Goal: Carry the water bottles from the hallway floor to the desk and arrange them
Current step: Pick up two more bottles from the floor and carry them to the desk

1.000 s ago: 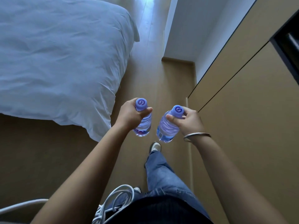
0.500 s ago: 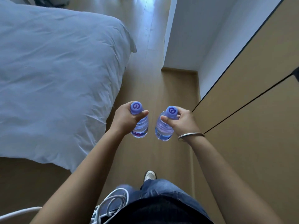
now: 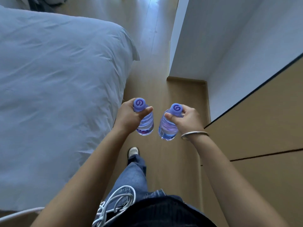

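Advanced further past the white-sheeted bed (image 3: 57, 95); left hand (image 3: 129, 117) and right hand (image 3: 188, 119) each hold a grip round a clear purple-capped plastic water bottle's neck (image 3: 146, 122), (image 3: 167, 128), hanging upright, apart, for carrying.

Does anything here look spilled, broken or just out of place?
Nothing spilled or broken. Both bottles are capped: the left hand grips one bottle, the right hand the other. Only a loose white cable dangles tangled at the person's waist.
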`<state>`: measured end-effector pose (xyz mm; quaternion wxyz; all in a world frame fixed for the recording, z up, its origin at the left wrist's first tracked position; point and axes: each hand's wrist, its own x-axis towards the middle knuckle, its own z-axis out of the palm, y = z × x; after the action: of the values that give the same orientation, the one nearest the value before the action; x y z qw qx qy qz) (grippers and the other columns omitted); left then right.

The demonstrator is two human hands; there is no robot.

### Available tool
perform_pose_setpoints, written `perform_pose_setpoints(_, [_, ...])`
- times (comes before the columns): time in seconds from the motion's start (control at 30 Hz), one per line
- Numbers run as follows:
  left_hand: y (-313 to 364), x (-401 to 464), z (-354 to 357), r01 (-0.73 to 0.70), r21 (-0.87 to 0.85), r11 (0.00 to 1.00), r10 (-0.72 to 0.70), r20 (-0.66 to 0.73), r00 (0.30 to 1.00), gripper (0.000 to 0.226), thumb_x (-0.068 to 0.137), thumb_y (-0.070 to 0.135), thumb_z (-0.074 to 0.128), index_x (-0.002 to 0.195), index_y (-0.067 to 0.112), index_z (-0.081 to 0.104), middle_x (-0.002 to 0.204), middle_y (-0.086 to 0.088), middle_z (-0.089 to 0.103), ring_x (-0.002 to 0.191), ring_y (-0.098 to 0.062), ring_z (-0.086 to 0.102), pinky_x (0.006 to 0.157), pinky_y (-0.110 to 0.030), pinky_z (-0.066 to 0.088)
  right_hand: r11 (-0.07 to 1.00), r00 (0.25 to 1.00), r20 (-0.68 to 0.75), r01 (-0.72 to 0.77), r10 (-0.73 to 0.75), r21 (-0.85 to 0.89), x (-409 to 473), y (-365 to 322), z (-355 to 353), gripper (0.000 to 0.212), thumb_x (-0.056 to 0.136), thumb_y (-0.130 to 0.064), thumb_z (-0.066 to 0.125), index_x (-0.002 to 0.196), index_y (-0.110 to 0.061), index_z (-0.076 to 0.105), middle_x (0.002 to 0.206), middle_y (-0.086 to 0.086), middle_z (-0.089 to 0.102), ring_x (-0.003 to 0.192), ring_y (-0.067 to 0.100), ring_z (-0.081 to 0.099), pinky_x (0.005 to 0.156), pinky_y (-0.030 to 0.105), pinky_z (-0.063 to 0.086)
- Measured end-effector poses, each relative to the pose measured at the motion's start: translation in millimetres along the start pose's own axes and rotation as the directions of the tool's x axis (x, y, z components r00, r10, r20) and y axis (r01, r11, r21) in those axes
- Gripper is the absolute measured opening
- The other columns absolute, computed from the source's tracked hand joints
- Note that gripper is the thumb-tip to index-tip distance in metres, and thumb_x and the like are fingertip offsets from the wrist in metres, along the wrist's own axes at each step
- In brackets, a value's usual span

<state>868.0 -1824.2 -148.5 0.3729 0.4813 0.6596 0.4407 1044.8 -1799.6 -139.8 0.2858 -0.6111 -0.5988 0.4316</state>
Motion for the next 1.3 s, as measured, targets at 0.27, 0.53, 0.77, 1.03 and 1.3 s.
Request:
perform_pose_setpoints(0.27, [13.8,169.6,-33.0,-0.023,0.039,0.999,0.02,0.084,0.996,0.02,0.075,0.021,0.076,0.071,0.029,0.059,0.072,0.002,0.065,0.071,-0.014,0.06,0.074,-0.03,0.051,0.997,0.995,-0.08,-0.051,0.055,0.059,142.1,-54.7,35.7,0.015,0.076,-0.016,0.074,0.085,-0.018,0.063,0.085,0.006,0.069,0.087,0.028,0.066,0.085,0.046,0.052])
perform_pose_setpoints(0.53, [23.6,293.7,-41.6,-0.02,0.06,0.998,0.016,0.06,0.998,0.015,0.075,0.024,0.077,0.08,0.022,0.063,0.072,0.008,0.062,0.069,-0.009,0.058,0.07,-0.019,0.048,0.998,0.996,-0.084,-0.024,0.028,0.053,262.9,-89.5,39.0,0.017,0.076,-0.02,0.075,0.088,-0.02,0.063,0.085,0.004,0.069,0.085,0.024,0.067,0.083,0.045,0.054])
perform_pose_setpoints(0.77, [27.2,410.0,-15.3,0.008,0.095,0.995,-0.012,0.035,0.999,0.017,0.076,0.027,0.076,0.083,0.015,0.066,0.082,-0.01,0.068,0.082,-0.028,0.065,0.082,-0.041,0.052,0.997,0.995,-0.092,-0.029,0.035,0.066,380.1,-97.7,29.6,0.024,0.077,-0.024,0.074,0.095,-0.009,0.067,0.086,0.008,0.07,0.083,0.023,0.067,0.081,0.043,0.056])
perform_pose_setpoints(1.03, [59.6,563.7,41.2,0.047,0.089,0.995,-0.049,0.02,0.999,0.014,0.078,0.026,0.074,0.084,0.02,0.063,0.074,0.003,0.065,0.073,-0.013,0.061,0.076,-0.031,0.051,1.0,1.0,-0.005,0.007,-0.007,-0.021,547.9,-107.5,-15.9,0.032,0.078,-0.032,0.072,0.101,-0.01,0.067,0.091,0.009,0.071,0.087,0.025,0.066,0.081,0.045,0.055])
perform_pose_setpoints(1.3, [89.7,677.8,66.2,-0.005,0.087,0.996,0.006,-0.01,1.0,0.014,0.08,0.026,0.072,0.081,0.027,0.058,0.07,0.016,0.06,0.068,0.001,0.056,0.069,-0.02,0.048,0.994,0.995,0.007,0.099,-0.099,-0.055,681.3,-142.9,-42.4,0.033,0.077,-0.032,0.073,0.102,-0.01,0.067,0.091,0.008,0.07,0.087,0.025,0.065,0.083,0.043,0.054])
